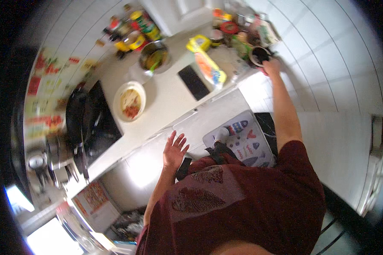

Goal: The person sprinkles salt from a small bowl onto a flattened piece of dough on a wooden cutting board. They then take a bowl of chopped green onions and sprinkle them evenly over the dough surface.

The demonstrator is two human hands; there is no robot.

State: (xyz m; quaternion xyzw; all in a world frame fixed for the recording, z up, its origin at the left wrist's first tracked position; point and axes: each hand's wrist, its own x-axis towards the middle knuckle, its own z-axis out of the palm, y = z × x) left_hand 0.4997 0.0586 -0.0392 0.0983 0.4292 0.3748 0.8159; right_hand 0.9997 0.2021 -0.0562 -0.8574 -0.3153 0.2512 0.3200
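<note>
My right hand [271,66] reaches out to the far right end of the counter, at the rim of a round, dark-mouthed container [259,56]. Blur and the angle hide its fingertips, so I cannot tell whether they grip the rim or something inside. My left hand [175,150] is held in front of the counter edge, palm up, fingers spread, with nothing in it. On the counter [161,95] lie a black phone-like slab [193,83] and a long yellow and orange packet [209,68]. A white bowl [130,101] holds pale and reddish food.
A metal pot [153,57] with a green-handled utensil stands behind the bowl. Bottles [134,30] and jars [228,28] crowd the back. A black wok [76,118] rests on the dark hob [105,124] at left. A fish-patterned mat [242,140] lies on the floor.
</note>
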